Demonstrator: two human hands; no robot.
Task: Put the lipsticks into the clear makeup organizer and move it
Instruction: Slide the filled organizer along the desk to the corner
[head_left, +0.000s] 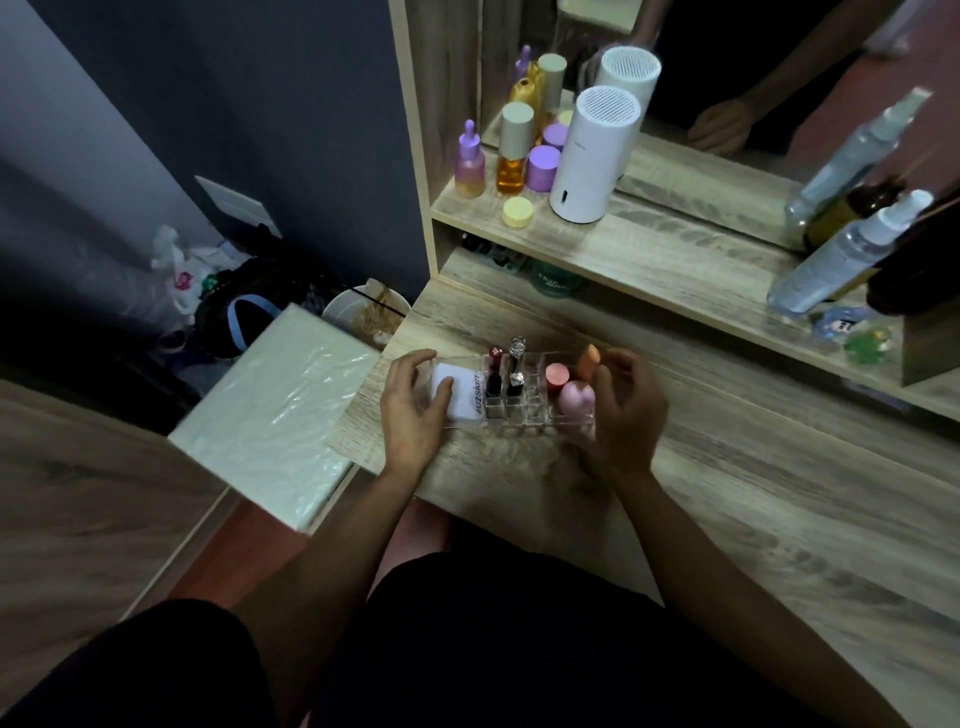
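Clear makeup organizer (519, 415) sits on the wooden desk (753, 509), close to the desk's left edge and not far from its near edge. Its long axis runs left-right, roughly parallel to the near edge, tilted slightly so the right end lies a bit nearer the person.

Two lipsticks stand upright in the small grid slots at the middle: a dark red lipstick (494, 373) on the left, and a black-and-clear lipstick (516, 366) just beside it on the right. Both point up, tops leaning slightly toward the far edge. The front slots of the grid look empty.

The left compartment holds a white packet (457, 397) with dark lettering. The right compartment holds a coral jar (556, 376), a pink sponge (575, 397) and an orange sponge (589, 358).

Left hand (413, 410) is at the organizer's left end, fingers curled over the far rim and thumb lying on the white packet; it looks to be gripping that end. Right hand (626, 410) is at the right end, half open, fingers curved over the compartment with the sponges, thumb near the front corner. Firm contact with the wall cannot be told.

On the shelf (649, 249) along the far side stand a white cylinder device (595, 156), a purple dropper bottle (470, 161), an amber bottle (514, 148) and a spray bottle (852, 249), well apart from the organizer.
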